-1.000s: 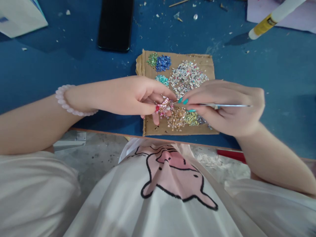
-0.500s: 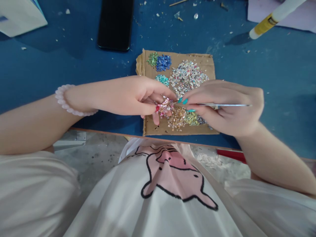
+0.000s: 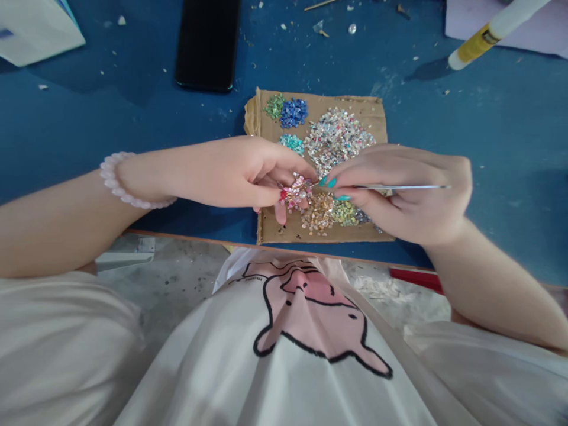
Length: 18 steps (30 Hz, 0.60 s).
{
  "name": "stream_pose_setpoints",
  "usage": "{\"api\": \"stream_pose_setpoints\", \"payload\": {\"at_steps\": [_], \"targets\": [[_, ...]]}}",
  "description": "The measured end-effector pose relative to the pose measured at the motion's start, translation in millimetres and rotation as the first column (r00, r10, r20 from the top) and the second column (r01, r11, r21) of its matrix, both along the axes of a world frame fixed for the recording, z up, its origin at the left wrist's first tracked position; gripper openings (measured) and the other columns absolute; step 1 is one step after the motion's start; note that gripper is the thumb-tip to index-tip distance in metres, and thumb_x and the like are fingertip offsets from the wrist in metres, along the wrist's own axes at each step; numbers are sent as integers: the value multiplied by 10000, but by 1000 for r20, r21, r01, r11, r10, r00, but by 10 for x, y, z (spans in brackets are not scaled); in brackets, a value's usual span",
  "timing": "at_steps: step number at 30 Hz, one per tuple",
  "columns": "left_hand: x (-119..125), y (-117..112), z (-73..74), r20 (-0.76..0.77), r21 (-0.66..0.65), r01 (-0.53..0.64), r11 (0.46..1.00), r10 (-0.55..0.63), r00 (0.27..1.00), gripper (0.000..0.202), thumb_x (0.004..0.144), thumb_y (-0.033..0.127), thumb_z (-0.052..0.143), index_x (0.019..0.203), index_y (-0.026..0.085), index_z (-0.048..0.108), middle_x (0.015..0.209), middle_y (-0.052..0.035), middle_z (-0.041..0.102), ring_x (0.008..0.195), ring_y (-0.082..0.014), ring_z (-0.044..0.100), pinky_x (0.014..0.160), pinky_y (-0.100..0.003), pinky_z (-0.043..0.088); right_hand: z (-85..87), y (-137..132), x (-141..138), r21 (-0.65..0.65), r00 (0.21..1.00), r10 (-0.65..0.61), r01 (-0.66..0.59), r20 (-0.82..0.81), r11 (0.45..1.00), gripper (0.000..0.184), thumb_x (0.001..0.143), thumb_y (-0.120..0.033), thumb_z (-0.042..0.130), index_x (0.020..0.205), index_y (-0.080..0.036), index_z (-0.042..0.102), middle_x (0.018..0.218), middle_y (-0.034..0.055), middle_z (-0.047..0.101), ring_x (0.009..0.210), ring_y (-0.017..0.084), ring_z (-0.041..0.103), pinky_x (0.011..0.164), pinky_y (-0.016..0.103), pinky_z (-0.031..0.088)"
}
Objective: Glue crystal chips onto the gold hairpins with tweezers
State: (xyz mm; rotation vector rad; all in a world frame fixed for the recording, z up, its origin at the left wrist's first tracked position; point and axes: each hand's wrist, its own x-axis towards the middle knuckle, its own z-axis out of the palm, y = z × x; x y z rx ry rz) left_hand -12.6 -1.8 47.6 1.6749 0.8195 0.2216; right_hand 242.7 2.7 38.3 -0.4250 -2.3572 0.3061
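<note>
I see my left hand [image 3: 239, 171] pinching a jewelled ornament [image 3: 296, 192]; my right hand [image 3: 399, 189], just beside it, grips a thin metal pick [image 3: 399, 187] touching it above the cardboard [image 3: 284, 228].

White short-sleeved T-shirt [image 3: 177, 367] with a pink cartoon animal [image 3: 310, 307] outlined in black. Above that print, pale pink bead bracelet [image 3: 116, 180] at the left wrist, red nails [image 3: 283, 194] on left hand [image 3: 239, 171], teal nails [image 3: 332, 182] on right hand [image 3: 408, 192].

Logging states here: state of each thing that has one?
left hand, fingers pinched shut on jewelled ornament
right hand, fingers pinched shut on metal pick
metal pick, level, tip at ornament
phone, flat, screen dark
glue stick, lying down
cardboard, flat, bearing bead piles
</note>
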Motion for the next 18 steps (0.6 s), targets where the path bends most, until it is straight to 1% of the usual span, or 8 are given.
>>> {"api": "stream_pose_setpoints", "payload": {"at_steps": [4, 8, 12, 18], "targets": [[2, -3, 17, 10, -6, 5, 1000, -4, 1000, 615, 907, -4, 536, 1496, 166, 507, 1222, -84, 766, 1027, -223, 782, 819, -276, 636, -26, 4, 11, -13, 1000, 6, -6, -2, 1000, 70, 936, -134, 680, 889, -186, 673, 825, 50, 789, 766, 192, 767, 750, 341, 634], [2, -6, 9, 15, 11, 20, 1000, -20, 1000, 605, 917, -27, 505, 1497, 146, 498, 1201, -69, 776, 997, -194, 788, 790, -214, 623, -34, 7, 24, -13, 1000, 0, 0, 6, 1000, 79, 932, -133, 686, 905, -205, 667, 838, 28, 788, 772, 177, 764, 757, 326, 633], [9, -1, 1, 32, -12, 20, 1000, -20, 999, 595, 915, -34, 500, 1490, 122, 501, 1225, -85, 767, 1032, -208, 781, 804, -218, 626, -24, 7, 18, -26, 1000, -10, 10, 18, 1000, 96, 933, -138, 685, 913, -230, 668, 848, 11, 789, 775, 174, 766, 752, 324, 637], [9, 3, -1, 39, -16, 24, 1000, -23, 999, 605, 911, -36, 491, 1489, 141, 508, 1183, -65, 781, 1009, -190, 784, 802, -212, 617, -18, 1, 22, -26, 999, -20, 21, 40, 999, 90, 938, -159, 684, 920, -246, 669, 855, -11, 790, 785, 176, 771, 761, 327, 641]]}}
